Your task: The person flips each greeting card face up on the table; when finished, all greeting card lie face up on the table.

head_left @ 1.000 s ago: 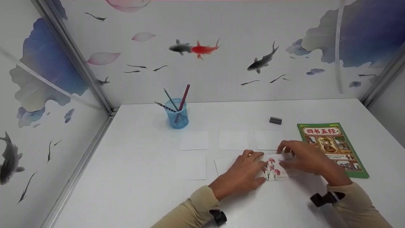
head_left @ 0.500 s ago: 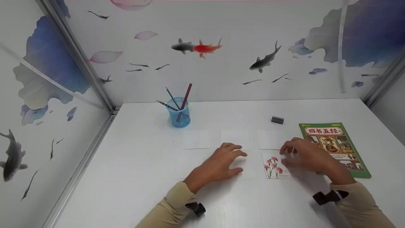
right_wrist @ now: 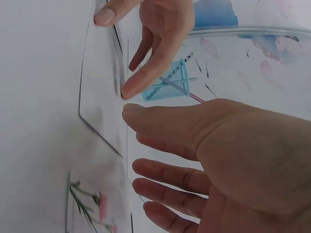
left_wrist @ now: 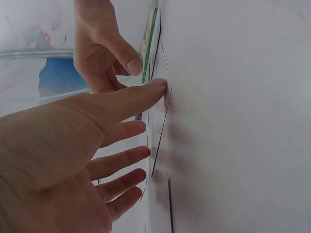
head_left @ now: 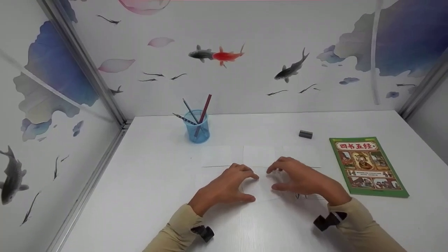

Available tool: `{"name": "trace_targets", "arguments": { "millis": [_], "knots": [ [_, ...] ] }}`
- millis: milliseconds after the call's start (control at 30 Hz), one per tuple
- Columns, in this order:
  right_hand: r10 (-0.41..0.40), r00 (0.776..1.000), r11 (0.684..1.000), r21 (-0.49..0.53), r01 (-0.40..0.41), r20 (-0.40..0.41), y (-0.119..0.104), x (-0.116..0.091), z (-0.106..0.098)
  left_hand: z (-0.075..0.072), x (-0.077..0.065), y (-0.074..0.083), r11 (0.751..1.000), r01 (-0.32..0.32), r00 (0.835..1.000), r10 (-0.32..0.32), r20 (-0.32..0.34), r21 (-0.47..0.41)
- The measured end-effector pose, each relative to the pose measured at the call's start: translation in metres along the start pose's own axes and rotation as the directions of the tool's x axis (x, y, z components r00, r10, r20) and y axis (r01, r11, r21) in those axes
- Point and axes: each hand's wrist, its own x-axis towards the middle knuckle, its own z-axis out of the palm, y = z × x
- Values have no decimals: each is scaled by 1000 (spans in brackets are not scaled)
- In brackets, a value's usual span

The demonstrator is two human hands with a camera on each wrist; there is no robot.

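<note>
Locate the blank white card (head_left: 259, 190) at the lower center of the head view, lying on the white table (head_left: 122, 210) between your two hands. It sits slightly askew.

Your left hand (head_left: 225, 185) is at the card's left side, its fingers spread and gently bent, thumb apart. In the left wrist view, the thumb tip meets the card's edge; you cannot tell whether it presses.

Your right hand (head_left: 299, 178) is at the card's right side, its fingers likewise spread and pinching nothing. It covers most of the flower-printed card (right_wrist: 95, 208), which appears at the lower left of the right wrist view, separated from the blank card by a narrow gap.

Above your hands in the head view, note the row of white cards (head_left: 259, 156). The blue pencil cup (head_left: 198, 132), holding pencils, stands upright at upper center-left. The dark gray block (head_left: 305, 134) lies right of center. The green-bordered book (head_left: 367, 167) lies face up at the right.
</note>
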Motion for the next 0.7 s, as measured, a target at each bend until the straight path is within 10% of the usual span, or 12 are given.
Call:
{"name": "trace_targets", "arguments": {
  "millis": [700],
  "knots": [
    [-2,1000,998,-68,4,24,-5,0,15,-4,-3,-8,998,-43,997,45,56,-38]
  ]
}}
